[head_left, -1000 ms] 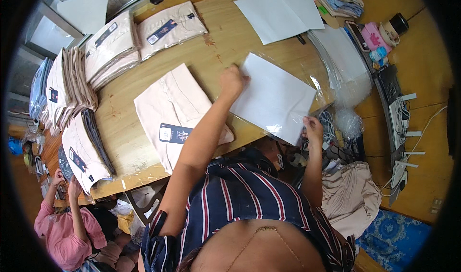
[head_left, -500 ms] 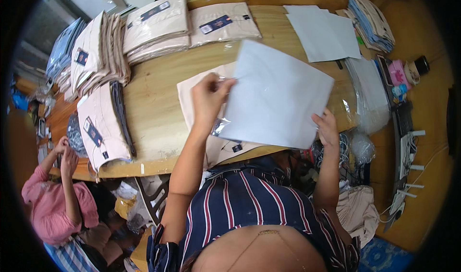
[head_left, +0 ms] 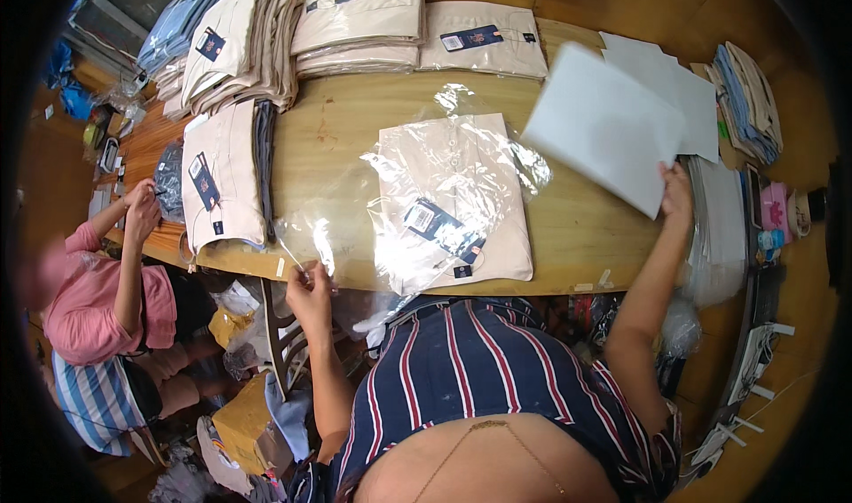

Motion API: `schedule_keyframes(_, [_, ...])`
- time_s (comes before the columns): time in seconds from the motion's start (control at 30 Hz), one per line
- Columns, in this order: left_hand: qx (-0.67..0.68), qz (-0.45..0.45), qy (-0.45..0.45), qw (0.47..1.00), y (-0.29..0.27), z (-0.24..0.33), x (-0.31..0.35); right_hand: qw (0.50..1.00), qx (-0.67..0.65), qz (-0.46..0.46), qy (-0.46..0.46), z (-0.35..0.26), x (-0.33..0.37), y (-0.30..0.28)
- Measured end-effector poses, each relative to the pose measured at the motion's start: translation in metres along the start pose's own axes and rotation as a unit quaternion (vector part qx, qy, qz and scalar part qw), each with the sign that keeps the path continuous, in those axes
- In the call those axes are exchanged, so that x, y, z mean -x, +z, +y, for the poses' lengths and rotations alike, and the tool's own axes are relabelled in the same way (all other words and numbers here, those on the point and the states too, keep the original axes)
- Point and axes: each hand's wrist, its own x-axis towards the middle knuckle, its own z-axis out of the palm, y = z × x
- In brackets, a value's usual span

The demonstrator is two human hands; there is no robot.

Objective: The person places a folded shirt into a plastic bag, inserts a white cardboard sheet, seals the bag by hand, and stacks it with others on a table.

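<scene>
My left hand (head_left: 311,292), at the front edge of the table, pinches a corner of a clear plastic bag (head_left: 323,244). The crinkled bag spreads over a folded beige shirt (head_left: 508,250), which lies flat before me with a dark blue hang tag (head_left: 444,229) on it. Off to the right, my right hand (head_left: 676,192) grips a stiff white sheet (head_left: 608,126) by its lower right corner. The sheet is raised and tilted, partly in front of a pile of white sheets (head_left: 697,103).
Stacks of folded beige shirts (head_left: 359,23) line the back of the wooden table (head_left: 342,161). Another tagged shirt stack (head_left: 226,183) sits at the left. Clear bags (head_left: 717,228) lie at the right edge. A co-worker in a pink top (head_left: 115,285) sits at the left.
The white sheet has moved right, off the shirt, in my right hand. My left hand has left the sheet and come down left with the clear bag. The view has shifted.
</scene>
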Motion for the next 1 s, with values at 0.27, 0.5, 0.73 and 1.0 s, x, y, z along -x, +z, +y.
schedule_keyframes(0.27, [-0.345,-0.007,0.312,0.885,0.057,0.057,-0.045,0.876,0.317,0.068,-0.359,-0.019,0.077,0.140])
schedule_keyframes(0.5, [-0.206,-0.206,0.211,0.933,0.206,0.054,-0.227,0.770,0.546,-0.220,-0.244,0.017,0.101,0.303])
schedule_keyframes(0.73, [-0.100,-0.490,0.117,0.858,0.198,0.131,-0.232,0.831,0.485,-0.188,-0.196,0.020,0.056,0.296])
schedule_keyframes(1.0, [0.007,-0.340,0.225,0.913,0.118,0.237,-0.172,0.910,0.148,-0.386,-0.038,-0.042,0.024,0.318])
